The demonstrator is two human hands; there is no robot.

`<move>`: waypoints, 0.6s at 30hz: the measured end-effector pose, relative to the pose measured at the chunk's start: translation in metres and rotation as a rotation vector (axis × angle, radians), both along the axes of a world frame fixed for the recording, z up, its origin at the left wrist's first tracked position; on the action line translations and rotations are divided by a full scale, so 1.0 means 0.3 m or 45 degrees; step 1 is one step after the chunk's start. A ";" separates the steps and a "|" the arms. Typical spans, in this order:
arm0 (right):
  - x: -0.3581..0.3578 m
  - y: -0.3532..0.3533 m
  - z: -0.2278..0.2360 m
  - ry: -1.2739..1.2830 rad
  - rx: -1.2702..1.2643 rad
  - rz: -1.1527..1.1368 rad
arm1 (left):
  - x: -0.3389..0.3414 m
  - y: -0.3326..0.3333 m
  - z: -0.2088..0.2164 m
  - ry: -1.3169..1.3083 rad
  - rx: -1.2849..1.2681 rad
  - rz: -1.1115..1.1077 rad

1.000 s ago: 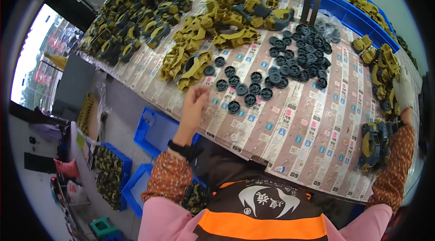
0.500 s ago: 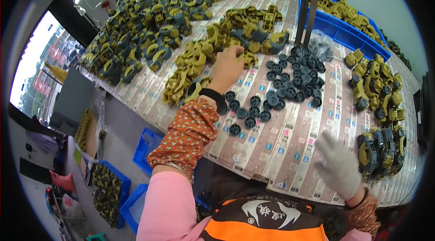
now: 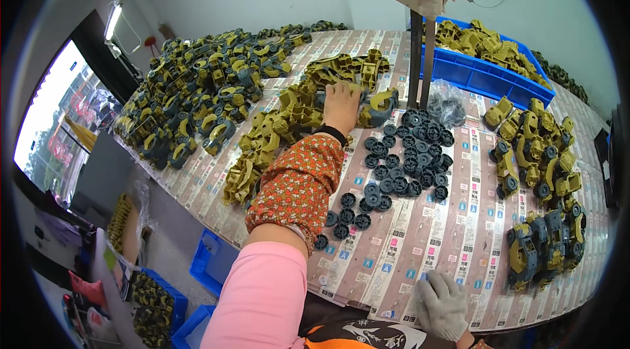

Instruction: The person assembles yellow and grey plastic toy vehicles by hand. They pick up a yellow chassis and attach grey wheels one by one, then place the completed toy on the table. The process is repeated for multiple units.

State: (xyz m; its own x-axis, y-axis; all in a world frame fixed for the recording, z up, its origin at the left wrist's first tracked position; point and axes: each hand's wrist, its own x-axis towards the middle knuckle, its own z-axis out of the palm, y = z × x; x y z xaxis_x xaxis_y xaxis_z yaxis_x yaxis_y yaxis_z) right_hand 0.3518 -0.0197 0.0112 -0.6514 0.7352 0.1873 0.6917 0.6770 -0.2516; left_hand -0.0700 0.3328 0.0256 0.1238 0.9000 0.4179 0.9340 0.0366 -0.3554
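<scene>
My left hand point(image 3: 342, 110), bare, reaches over the middle pile of yellow plastic toy car parts point(image 3: 282, 117). Its fingers curl down over a yellow-and-dark toy car body, most of which the hand hides. Just to the right of it lies another yellow-and-grey toy car body point(image 3: 379, 108). My right hand point(image 3: 441, 306), in a pale knitted glove, is low over the table's near edge, fingers loosely spread and holding nothing. Between the two hands, small black toy wheels point(image 3: 412, 160) lie in a loose heap, with several scattered toward me.
A large heap of toy car bodies point(image 3: 203, 80) covers the far left. Rows of toy cars point(image 3: 545, 244) stand at the right. Behind the metal post point(image 3: 428, 63), a blue crate point(image 3: 482, 77) holds yellow parts. Clear plastic bags point(image 3: 446, 103) lie beside the post. Blue bins point(image 3: 213, 260) stand on the floor.
My left hand has moved farther in and closed over a toy car body. My gloved right hand has come down and left to the near edge. The view has shifted upward.
</scene>
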 end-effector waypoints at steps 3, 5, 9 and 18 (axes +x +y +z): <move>0.007 0.001 -0.012 0.020 -0.009 -0.006 | 0.042 -0.022 -0.022 -0.026 -0.046 0.087; 0.002 0.003 0.003 0.010 -0.025 -0.025 | 0.055 -0.075 -0.044 -0.216 -0.126 0.089; 0.003 0.011 -0.002 0.045 -0.081 -0.028 | 0.025 -0.229 -0.023 -0.438 -0.232 -0.103; -0.025 0.003 0.018 0.180 -0.042 -0.105 | 0.112 -0.706 0.031 -2.696 -0.733 -0.266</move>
